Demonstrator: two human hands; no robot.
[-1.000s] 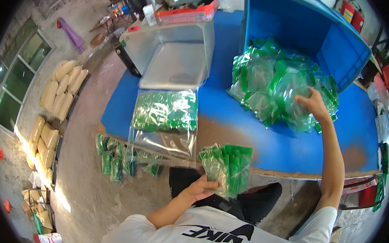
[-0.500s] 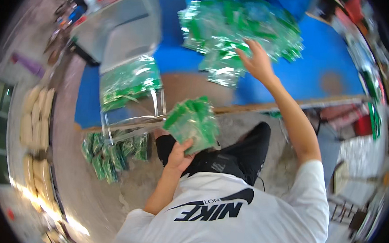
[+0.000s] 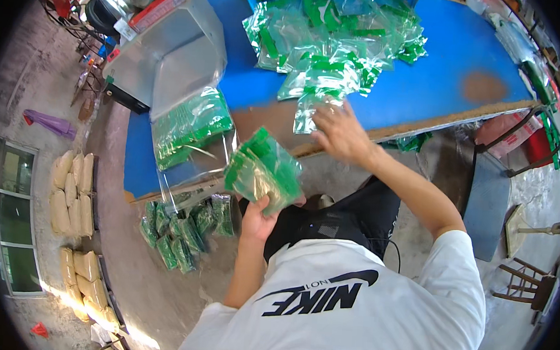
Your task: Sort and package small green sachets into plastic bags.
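My left hand point(image 3: 261, 222) is closed round the lower end of a fanned stack of green and see-through plastic packets point(image 3: 266, 171), held just in front of the table edge. My right hand point(image 3: 340, 132) reaches over the front of the table, palm down with fingers apart. Its fingertips lie at a shiny packet point(image 3: 307, 112), the nearest of the pile; whether they press on it I cannot tell. Behind it a broad heap of green and see-through packets point(image 3: 339, 41) spreads over the blue table point(image 3: 453, 76).
A see-through plastic chute point(image 3: 194, 60) on the table's left holds more green packets point(image 3: 193, 125). Bundled green packets point(image 3: 180, 233) lie on the floor below. Stacked sacks point(image 3: 74, 188) stand far left; a wooden stool point(image 3: 526, 285) and a grey panel point(image 3: 486, 213) are at right.
My right hand has come back from the heap toward the table's front edge, onto the nearest packet. My left hand still holds its stack, and the view has shifted slightly.
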